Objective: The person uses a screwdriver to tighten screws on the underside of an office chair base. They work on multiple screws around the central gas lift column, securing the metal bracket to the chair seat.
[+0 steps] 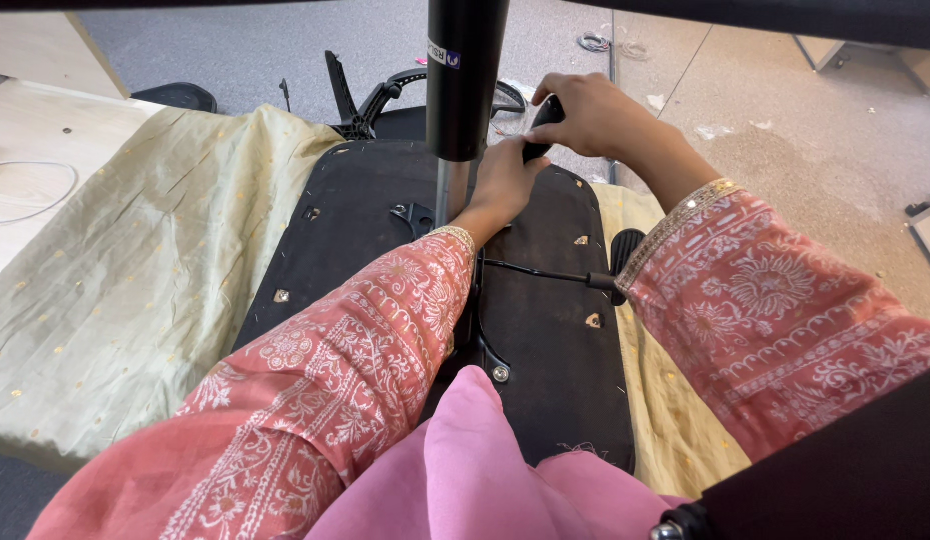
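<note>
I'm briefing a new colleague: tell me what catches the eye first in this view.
In the middle, an upturned chair seat lies on a pale green cloth, its black post rising toward the camera. Just past the post, the left hand and right hand meet on a small black handle.

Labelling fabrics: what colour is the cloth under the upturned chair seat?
Pale green cloth with small gold dots, head view.

Grey carpet floor (285,40) with scattered scraps, pale wooden table (25,130) at left, green-gold cloth (135,270) spread over it, white cable (35,190) on table.
</note>
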